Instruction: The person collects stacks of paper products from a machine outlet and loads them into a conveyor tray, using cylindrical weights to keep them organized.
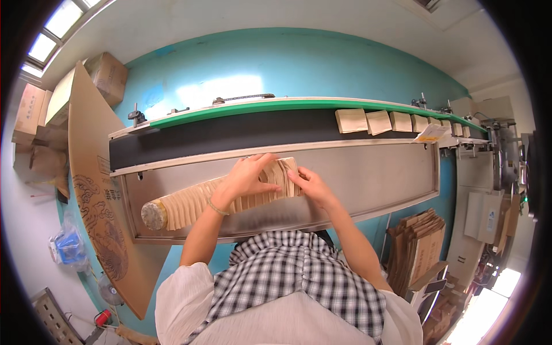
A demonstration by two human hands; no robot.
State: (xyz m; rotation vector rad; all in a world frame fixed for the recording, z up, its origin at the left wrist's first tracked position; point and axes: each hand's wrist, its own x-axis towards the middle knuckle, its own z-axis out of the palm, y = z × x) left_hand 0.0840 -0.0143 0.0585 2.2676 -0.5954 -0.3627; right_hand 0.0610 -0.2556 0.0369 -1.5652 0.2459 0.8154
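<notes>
A long fanned row of tan paper bags lies on the steel tray in front of me. My left hand rests flat on top of the row's right part, fingers spread over the bags. My right hand presses against the row's right end, fingers on the last bags. A thin bracelet circles my left wrist. Beyond the tray runs a black conveyor belt carrying several flat tan bags at its right side.
A tall printed cardboard sheet leans at the left. Cardboard boxes are stacked at the upper left. A bundle of folded brown bags stands lower right beside a machine. A blue plastic bag lies on the floor.
</notes>
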